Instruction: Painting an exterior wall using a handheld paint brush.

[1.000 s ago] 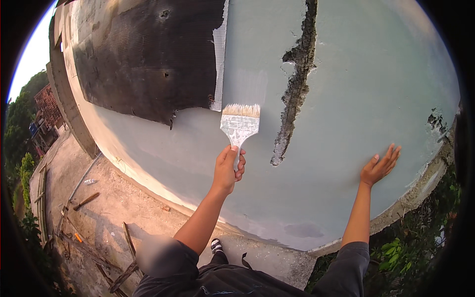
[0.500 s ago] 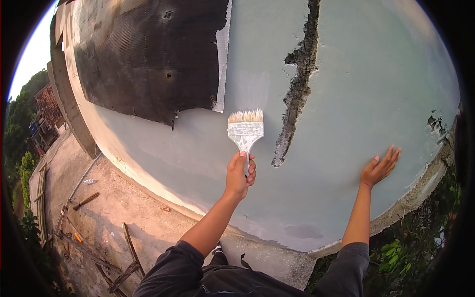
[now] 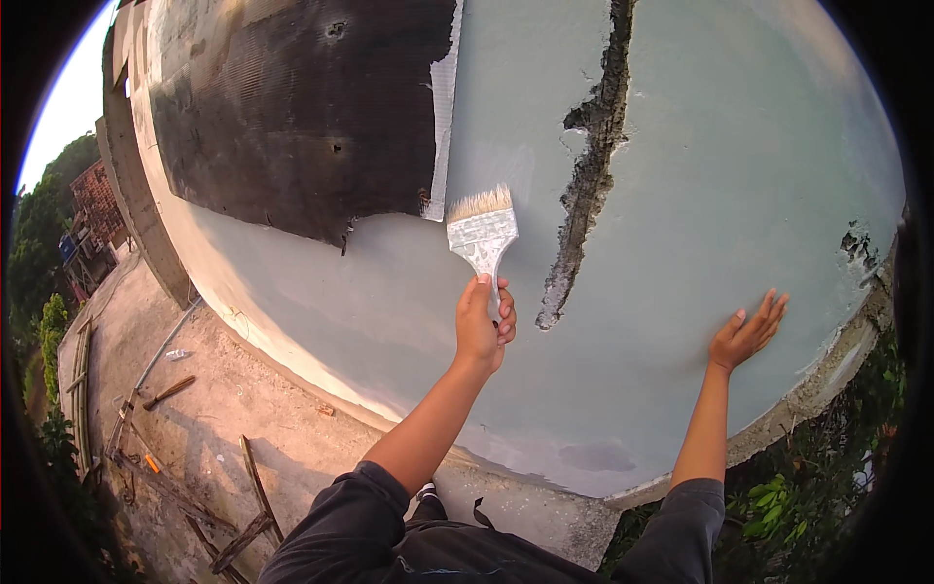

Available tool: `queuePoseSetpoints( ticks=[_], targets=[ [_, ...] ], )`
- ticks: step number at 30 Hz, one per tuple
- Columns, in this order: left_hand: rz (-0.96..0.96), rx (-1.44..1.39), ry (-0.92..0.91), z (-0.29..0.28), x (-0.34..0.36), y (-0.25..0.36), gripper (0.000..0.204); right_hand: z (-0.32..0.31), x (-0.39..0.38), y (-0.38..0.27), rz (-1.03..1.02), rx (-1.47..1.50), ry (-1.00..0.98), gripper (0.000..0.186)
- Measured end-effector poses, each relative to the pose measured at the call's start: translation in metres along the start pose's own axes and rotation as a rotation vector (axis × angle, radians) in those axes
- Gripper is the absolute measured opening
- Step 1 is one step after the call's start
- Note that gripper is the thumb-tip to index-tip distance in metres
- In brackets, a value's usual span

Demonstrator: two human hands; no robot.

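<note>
1. Brushing the smooth, pale blue-green wall seems to be the step in hand; the next move likely needs a firm grip and bristles laid on it
2. The left hand has its fingers curled tight around the handle of the wide, flat, white-smeared paintbrush, whose pale bristles sit above them
3. The right hand has its fingers a bit spread against the wall, well apart from the brush

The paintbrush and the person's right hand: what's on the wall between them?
In the head view, a dark, rough crack runs down between the paintbrush and the right hand; otherwise that stretch is pale wall.
</note>
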State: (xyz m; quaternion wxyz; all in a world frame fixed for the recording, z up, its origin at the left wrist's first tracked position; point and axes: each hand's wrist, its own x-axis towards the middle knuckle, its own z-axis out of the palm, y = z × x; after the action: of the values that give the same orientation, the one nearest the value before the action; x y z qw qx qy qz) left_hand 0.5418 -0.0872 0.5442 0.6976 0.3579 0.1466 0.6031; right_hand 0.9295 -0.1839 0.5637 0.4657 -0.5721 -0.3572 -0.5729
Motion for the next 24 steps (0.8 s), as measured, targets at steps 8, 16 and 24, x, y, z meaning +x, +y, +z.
queuePoseSetpoints(
  ticks=[8, 16, 24],
  targets=[
    [0.096, -0.03, -0.022, 0.019, 0.007, 0.011, 0.028, 0.001, 0.0, -0.002, 0.011, 0.006, 0.001, 0.058],
    [0.077, -0.062, -0.023, 0.031, 0.019, 0.017, 0.028, 0.001, -0.002, -0.001, 0.003, 0.003, 0.004, 0.057],
    [-0.006, -0.096, 0.04, 0.012, -0.015, -0.01, 0.028, 0.0, 0.0, 0.0, 0.002, 0.008, 0.001, 0.058]
  ],
)
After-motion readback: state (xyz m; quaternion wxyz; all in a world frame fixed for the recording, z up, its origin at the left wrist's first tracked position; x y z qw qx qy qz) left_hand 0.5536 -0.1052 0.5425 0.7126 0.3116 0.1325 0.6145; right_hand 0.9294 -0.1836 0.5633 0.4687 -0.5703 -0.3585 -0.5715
